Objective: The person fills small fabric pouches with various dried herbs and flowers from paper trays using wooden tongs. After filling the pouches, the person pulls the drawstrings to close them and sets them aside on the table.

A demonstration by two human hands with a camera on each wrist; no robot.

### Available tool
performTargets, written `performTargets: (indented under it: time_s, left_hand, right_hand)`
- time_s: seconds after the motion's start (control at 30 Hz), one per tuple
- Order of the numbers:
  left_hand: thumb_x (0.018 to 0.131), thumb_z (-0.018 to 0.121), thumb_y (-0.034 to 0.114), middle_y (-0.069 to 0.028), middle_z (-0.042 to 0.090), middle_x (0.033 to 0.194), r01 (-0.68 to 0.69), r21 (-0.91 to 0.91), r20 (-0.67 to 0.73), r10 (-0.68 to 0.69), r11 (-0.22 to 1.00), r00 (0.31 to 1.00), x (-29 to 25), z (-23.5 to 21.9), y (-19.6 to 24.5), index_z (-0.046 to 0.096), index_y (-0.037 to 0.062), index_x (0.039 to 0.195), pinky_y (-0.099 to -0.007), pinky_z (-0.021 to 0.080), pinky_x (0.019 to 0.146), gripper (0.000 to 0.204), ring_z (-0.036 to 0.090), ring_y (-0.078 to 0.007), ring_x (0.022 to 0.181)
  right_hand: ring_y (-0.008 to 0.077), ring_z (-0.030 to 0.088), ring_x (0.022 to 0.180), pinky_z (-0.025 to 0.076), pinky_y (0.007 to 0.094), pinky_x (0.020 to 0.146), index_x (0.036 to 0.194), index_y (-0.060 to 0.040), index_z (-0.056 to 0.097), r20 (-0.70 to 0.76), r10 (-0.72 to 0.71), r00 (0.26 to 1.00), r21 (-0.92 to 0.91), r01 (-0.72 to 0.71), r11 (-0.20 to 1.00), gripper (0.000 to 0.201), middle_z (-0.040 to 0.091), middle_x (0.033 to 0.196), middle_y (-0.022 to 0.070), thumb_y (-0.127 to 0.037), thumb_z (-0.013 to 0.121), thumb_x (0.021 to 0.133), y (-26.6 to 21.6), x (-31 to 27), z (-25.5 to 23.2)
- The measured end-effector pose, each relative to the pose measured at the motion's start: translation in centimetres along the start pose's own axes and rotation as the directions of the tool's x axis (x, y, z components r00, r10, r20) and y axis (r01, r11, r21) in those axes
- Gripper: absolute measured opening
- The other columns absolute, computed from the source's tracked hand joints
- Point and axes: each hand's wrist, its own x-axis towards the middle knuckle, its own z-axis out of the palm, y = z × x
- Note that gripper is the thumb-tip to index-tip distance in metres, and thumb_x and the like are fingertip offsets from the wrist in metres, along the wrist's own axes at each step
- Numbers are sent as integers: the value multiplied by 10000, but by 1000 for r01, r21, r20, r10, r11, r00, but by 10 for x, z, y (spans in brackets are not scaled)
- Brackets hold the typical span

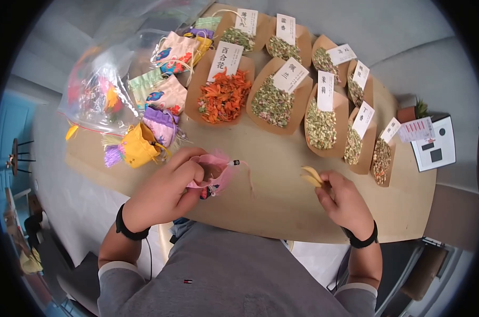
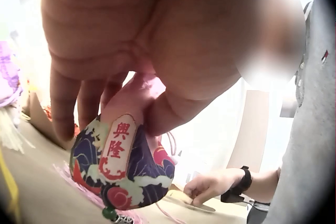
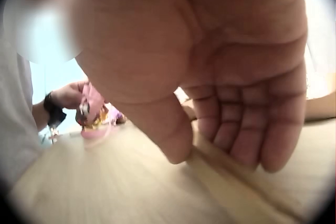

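My left hand grips a pink drawstring pouch, its mouth spread and facing up. In the left wrist view the sachet's lower part shows a dark blue wave pattern and a label with red characters; a green bead and pink tassel hang below. A pink cord trails from its right side. Above the table, my right hand pinches pale wooden tongs between thumb and fingers. Their two tips point left toward the pouch, apart from it, with nothing seen between them.
Paper trays of dried herbs with name cards spread across the back and right of the table; one holds orange petals. Several finished-looking pouches, including a yellow pouch, lie left beside a clear plastic bag. A white scale sits far right.
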Motion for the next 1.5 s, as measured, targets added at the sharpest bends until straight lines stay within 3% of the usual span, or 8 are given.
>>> performTargets:
  time_s: [0.2,0.5,0.9,0.97,1.1,1.3,1.37,1.5]
  left_hand:
    - [797,605,-108,-245,513,1292,-4,18,-35,4,1000,999,9,-13,-4,449,71,965,-384,516,905,291,607,-358,1130]
    - [827,639,-59,-142,613,1326,0,-13,2,0,1000,1000,22,-22,-25,431,73,1036,-455,452,995,323,486,-378,1263]
    - [791,666,-57,-168,496,1248,-88,-21,-134,84,996,987,31,-18,-36,456,36,1204,-391,534,915,472,622,-352,1103]
    - [852,610,-103,-150,589,1278,-20,-298,-117,-16,954,993,32,-13,-39,415,59,1245,-407,470,979,467,623,-291,1147]
    - [854,602,-117,-146,561,1242,-44,-366,-171,-20,930,985,34,-10,-39,397,49,1246,-371,477,968,472,673,-263,1077]
    - [829,642,-98,-131,505,1233,107,-209,-91,-129,972,987,34,-15,-28,375,44,1233,-363,470,976,505,584,-233,1217]
    - [819,674,-84,-150,503,1189,-71,-364,-176,6,929,984,36,-8,-30,384,26,1249,-380,515,928,530,617,-300,1165]
    - [792,666,-101,-149,492,1222,-81,-286,-204,22,955,979,32,-5,-30,373,18,1295,-375,514,929,594,602,-293,1198]
  right_hand:
    - [372,647,874,540,454,741,1115,14,582,-125,-446,886,-346,382,857,234,596,963,184,-51,609,892,-69,90,-3]
    - [315,663,842,556,416,707,943,18,633,70,-482,873,-658,403,635,133,607,899,156,-30,584,829,-89,155,26]
    - [389,638,798,504,473,702,900,11,671,-36,-449,893,-290,421,860,93,627,834,183,-70,660,857,-104,154,-17]
    - [390,635,797,502,474,703,911,10,681,-40,-451,892,-246,429,869,95,634,832,188,-65,659,856,-108,151,-26]
    - [388,636,801,502,471,709,929,4,701,20,-380,925,-93,380,920,105,644,822,194,-53,656,853,-127,137,-38]
    - [363,639,777,508,455,688,880,10,669,199,-623,757,-269,653,708,109,630,822,162,-66,641,807,-131,143,-12]
    - [359,639,785,512,449,692,876,4,661,206,-636,743,-275,668,691,110,627,828,157,-72,629,803,-131,143,1]
    - [351,648,814,523,442,713,887,-4,657,326,-551,769,-348,639,686,120,627,839,154,-85,610,813,-142,133,10]
